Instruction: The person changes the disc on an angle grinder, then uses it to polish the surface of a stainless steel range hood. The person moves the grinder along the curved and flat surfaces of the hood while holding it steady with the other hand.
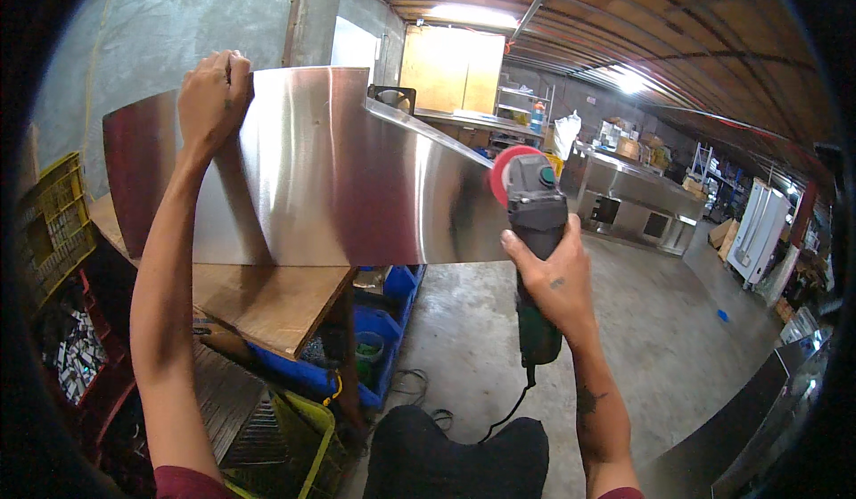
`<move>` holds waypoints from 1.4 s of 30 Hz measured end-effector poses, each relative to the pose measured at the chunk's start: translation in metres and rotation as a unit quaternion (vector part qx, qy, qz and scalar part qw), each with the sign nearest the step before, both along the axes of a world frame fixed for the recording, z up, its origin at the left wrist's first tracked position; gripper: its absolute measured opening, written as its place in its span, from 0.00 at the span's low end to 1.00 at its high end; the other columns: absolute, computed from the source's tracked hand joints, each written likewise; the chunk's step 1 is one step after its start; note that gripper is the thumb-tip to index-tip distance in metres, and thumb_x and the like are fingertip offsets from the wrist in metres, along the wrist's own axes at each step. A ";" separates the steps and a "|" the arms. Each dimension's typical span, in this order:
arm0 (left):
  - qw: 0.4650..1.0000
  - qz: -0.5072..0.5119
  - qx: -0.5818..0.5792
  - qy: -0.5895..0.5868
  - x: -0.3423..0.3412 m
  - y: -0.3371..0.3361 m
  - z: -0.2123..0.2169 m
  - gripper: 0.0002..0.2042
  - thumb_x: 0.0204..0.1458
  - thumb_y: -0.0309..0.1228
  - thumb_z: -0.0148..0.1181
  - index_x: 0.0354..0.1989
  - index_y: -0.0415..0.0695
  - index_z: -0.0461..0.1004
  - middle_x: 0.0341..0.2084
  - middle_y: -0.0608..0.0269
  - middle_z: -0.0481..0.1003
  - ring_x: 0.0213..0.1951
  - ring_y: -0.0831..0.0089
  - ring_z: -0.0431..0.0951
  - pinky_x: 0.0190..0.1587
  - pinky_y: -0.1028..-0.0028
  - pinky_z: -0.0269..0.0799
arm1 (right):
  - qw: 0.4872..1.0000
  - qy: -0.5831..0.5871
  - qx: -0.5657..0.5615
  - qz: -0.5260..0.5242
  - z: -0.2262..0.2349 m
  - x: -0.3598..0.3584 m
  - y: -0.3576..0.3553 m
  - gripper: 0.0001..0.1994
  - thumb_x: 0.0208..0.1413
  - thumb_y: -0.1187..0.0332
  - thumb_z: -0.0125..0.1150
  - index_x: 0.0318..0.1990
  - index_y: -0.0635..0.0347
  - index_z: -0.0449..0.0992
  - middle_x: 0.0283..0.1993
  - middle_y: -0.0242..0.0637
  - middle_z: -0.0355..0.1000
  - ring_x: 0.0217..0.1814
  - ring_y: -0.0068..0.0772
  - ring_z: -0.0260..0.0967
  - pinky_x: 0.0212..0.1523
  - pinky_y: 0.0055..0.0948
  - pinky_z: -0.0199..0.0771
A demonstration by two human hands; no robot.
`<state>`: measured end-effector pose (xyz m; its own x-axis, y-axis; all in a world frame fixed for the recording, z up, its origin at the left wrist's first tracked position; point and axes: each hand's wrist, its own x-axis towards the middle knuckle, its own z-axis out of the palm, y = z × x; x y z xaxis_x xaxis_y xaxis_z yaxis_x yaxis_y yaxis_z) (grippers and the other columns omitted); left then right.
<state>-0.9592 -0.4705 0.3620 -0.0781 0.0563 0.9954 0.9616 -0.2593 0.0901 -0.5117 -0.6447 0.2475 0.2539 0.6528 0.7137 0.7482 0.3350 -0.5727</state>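
A large shiny metal sheet (374, 178) stands on edge on a wooden tabletop (267, 298), its narrower right part jutting past the table. My left hand (216, 102) is closed over the sheet's upper edge near its left part. In my right hand (557, 276) is a dark angle grinder (538, 222), held upright by its body with a cord hanging below. The grinder's red disc (512, 171) is at the sheet's sloping right end and seems to touch its edge; whether it spins I cannot tell.
Blue bins (379, 325) sit beneath the table. A yellow-green crate (308, 437) lies below, and a red crate of small metal pieces (80, 347) is at left. The grinder's cord (513, 410) trails to the floor near my legs. Stainless counters (637, 191) stand farther back.
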 end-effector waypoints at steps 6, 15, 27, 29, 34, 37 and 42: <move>0.999 0.031 0.011 -0.002 0.006 -0.004 0.000 0.20 0.72 0.40 0.48 0.37 0.37 0.81 0.38 0.45 0.83 0.46 0.44 0.82 0.57 0.49 0.72 | 0.999 0.002 -0.009 -0.050 -0.008 0.001 -0.015 0.30 0.60 0.52 0.79 0.53 0.66 0.69 0.39 0.55 0.84 0.39 0.56 0.87 0.41 0.49 0.83; 0.999 0.027 0.022 0.016 0.001 -0.003 -0.001 0.19 0.71 0.39 0.48 0.37 0.39 0.81 0.37 0.44 0.83 0.44 0.44 0.82 0.54 0.48 0.73 | 0.989 -0.033 0.006 0.142 0.026 -0.091 -0.001 0.32 0.61 0.52 0.78 0.55 0.69 0.66 0.41 0.61 0.85 0.48 0.63 0.88 0.49 0.53 0.85; 0.999 0.023 0.017 0.029 -0.003 0.000 -0.002 0.19 0.73 0.39 0.46 0.38 0.38 0.77 0.36 0.46 0.80 0.44 0.45 0.80 0.53 0.49 0.71 | 0.983 -0.045 -0.019 0.177 0.047 -0.116 0.015 0.34 0.62 0.51 0.75 0.57 0.74 0.67 0.42 0.66 0.84 0.48 0.69 0.86 0.51 0.55 0.84; 0.999 0.016 0.018 0.022 -0.004 0.001 -0.003 0.19 0.72 0.39 0.47 0.37 0.38 0.78 0.36 0.46 0.80 0.43 0.45 0.80 0.53 0.49 0.72 | 0.982 -0.058 -0.008 0.178 0.042 -0.116 0.020 0.34 0.62 0.51 0.75 0.58 0.74 0.67 0.41 0.66 0.84 0.47 0.69 0.86 0.51 0.55 0.84; 0.999 0.003 0.040 0.020 0.002 -0.001 0.002 0.19 0.70 0.38 0.49 0.35 0.38 0.81 0.35 0.45 0.81 0.41 0.45 0.82 0.53 0.49 0.73 | 0.982 -0.056 -0.014 0.180 0.050 -0.119 0.016 0.35 0.62 0.51 0.75 0.58 0.75 0.66 0.41 0.66 0.84 0.47 0.69 0.86 0.51 0.55 0.84; 0.999 0.019 0.037 0.015 -0.001 -0.001 0.001 0.19 0.70 0.38 0.48 0.36 0.37 0.81 0.36 0.45 0.82 0.42 0.46 0.82 0.54 0.49 0.73 | 0.981 -0.059 -0.006 0.187 0.054 -0.123 0.021 0.35 0.62 0.51 0.74 0.58 0.76 0.66 0.42 0.67 0.84 0.48 0.70 0.86 0.51 0.55 0.84; 1.000 0.018 0.017 0.017 0.002 -0.006 -0.001 0.19 0.70 0.39 0.47 0.37 0.38 0.81 0.37 0.45 0.83 0.43 0.46 0.82 0.54 0.49 0.73 | 0.981 -0.080 0.038 0.171 0.065 -0.126 0.028 0.36 0.61 0.50 0.75 0.58 0.77 0.66 0.44 0.69 0.83 0.50 0.70 0.86 0.54 0.55 0.84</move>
<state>-0.9570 -0.4768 0.3615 -0.0452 0.0193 0.9988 0.9727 -0.2268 0.0484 -0.6381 -0.6164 0.3127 -0.0901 0.6235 0.7766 0.6620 0.6201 -0.4210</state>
